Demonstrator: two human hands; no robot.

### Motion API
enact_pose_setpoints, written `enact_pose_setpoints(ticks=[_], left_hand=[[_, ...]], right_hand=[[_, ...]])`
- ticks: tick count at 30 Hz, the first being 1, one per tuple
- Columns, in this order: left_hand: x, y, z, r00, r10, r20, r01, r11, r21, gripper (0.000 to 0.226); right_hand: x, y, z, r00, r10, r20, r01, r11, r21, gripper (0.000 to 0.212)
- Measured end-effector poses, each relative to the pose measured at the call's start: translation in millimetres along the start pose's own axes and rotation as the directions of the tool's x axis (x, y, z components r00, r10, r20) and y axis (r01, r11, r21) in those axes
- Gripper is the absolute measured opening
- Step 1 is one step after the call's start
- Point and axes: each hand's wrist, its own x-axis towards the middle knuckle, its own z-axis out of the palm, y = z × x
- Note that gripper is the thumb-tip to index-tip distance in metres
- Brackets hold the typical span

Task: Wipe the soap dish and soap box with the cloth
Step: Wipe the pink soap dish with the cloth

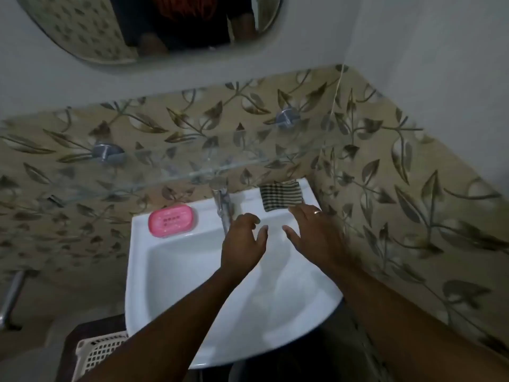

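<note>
A pink oval soap box with its lid on sits on the back left ledge of the white sink. A folded checked cloth lies on the back right ledge. My left hand hovers over the basin beside the tap, fingers loosely curled and holding nothing. My right hand, with a ring on one finger, is spread over the back right of the sink, its fingertips just short of the cloth's near edge. No separate soap dish can be made out.
A chrome tap stands at the sink's back middle, right by my left hand. A glass shelf on two metal mounts juts out above the sink. Leaf-patterned tile walls close in behind and to the right. A white lattice basket sits below left.
</note>
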Motion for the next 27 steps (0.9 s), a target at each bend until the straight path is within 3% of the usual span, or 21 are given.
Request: enact_pose_setpoints(ticks=[4,9,15,20,27], left_hand=[[37.0,-2.9,29.4,0.959,-0.284,0.004,0.282,0.952,-0.12,0.033],[80.7,-15.2,65.1,0.871,-0.49,0.046,0.488,0.848,-0.207,0.041],[110.7,-5.1,90.9,0.806,-0.583,0.107,0.59,0.774,-0.228,0.039],[119.9,8.7,95.1,0.655,-0.732,0.187,0.723,0.534,-0.439,0.025],[102.7,30.2,70.3,0.642,-0.705,0.301,0.735,0.455,-0.504,0.024]], right_hand=[[15.2,16.0,31.5,0.994,0.07,0.088,-0.072,0.997,0.025,0.045],[35.3,28.9,63.7,0.992,0.089,0.086,-0.09,0.996,0.006,0.046],[46.6,36.0,89.6,0.995,0.068,0.072,-0.069,0.997,0.017,0.05],[45.1,38.1,97.6,0.979,0.084,0.188,-0.094,0.994,0.048,0.059],[41.8,34.3,76.2,0.969,0.141,0.204,-0.178,0.969,0.174,0.063]])
